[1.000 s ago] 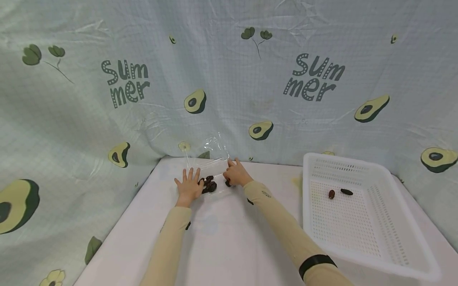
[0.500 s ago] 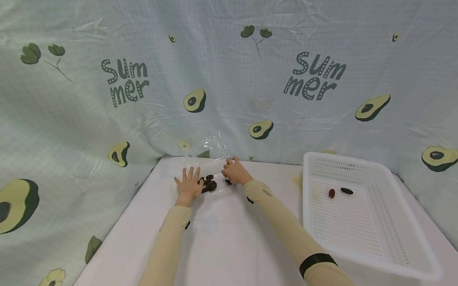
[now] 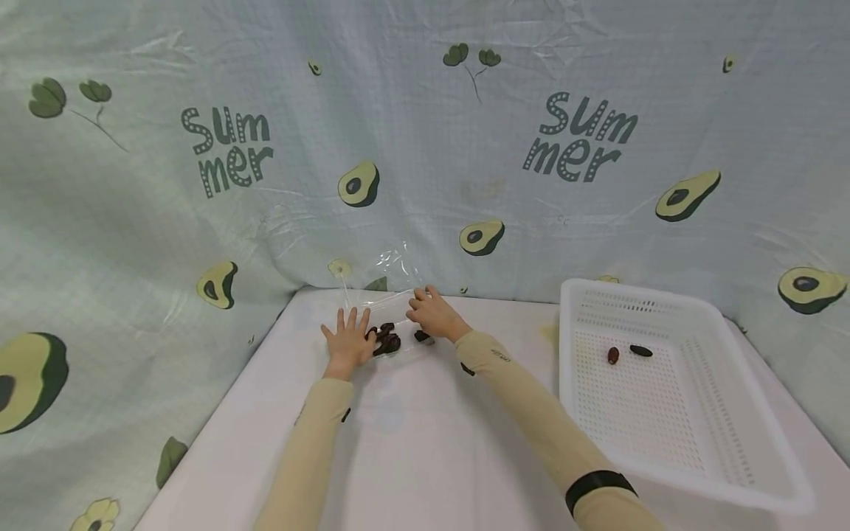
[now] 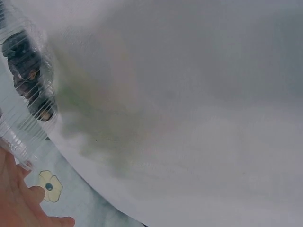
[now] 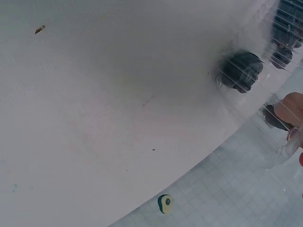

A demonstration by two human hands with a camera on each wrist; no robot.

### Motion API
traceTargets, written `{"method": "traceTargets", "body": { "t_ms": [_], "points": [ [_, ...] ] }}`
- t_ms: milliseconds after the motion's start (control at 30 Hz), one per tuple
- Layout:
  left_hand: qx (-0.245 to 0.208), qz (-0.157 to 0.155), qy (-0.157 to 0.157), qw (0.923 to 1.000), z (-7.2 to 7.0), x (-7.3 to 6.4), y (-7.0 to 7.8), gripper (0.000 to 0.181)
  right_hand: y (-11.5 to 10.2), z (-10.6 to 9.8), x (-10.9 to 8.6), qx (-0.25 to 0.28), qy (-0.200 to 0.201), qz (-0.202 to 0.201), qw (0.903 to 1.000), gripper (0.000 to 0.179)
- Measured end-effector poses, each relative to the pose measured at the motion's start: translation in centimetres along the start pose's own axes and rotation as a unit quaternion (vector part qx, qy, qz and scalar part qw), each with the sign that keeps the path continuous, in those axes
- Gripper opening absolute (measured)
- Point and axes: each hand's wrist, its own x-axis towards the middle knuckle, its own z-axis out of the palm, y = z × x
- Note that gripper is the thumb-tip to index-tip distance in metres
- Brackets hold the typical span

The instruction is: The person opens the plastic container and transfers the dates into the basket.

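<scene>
A clear plastic clamshell box (image 3: 381, 304) stands at the back of the white table, its see-through lid (image 3: 393, 259) raised against the curtain. Dark, wrinkled dried dates (image 3: 387, 341) lie clustered in its left half, and one dark date (image 3: 423, 336) sits apart at the right, below my right hand. My left hand (image 3: 347, 346) rests with spread fingers at the box's left side. Over the right end, my right hand (image 3: 434, 316) has curled fingers. In the right wrist view its thumb (image 5: 289, 109) presses against another dark date (image 5: 274, 118) at the box's edge; the other fingers are mostly out of view.
At the right stands a large white perforated basket (image 3: 567, 369), holding one reddish-brown date (image 3: 613, 355) and one dark elongated piece (image 3: 640, 350). A printed curtain (image 3: 412, 110) hangs along the back and left of the table (image 3: 412, 457).
My right hand's fingers have curled in from a more outstretched index finger, and more of the dark date below it shows. My left hand stays in place. The head view has shifted slightly.
</scene>
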Motion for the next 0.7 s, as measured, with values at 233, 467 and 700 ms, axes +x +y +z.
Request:
{"method": "traceTargets", "body": {
  "t_ms": [233,467,700],
  "points": [
    [0.010,-0.001,-0.009,0.9999,0.0,0.0,-0.1,0.055,0.8,-1.4,-0.4,-0.051,0.006,-0.026,0.9984,0.018],
    [0.013,0.003,-0.006,0.9999,-0.2,-0.2,0.0,0.055,2.7,-4.0,-2.1,-0.077,0.022,-0.044,0.9958,0.018],
    [0.004,0.007,-0.010,0.9999,-0.4,-0.3,0.1,0.055,4.2,-6.7,-3.8,-0.069,0.043,-0.060,0.9949,0.016]
  ]
}}
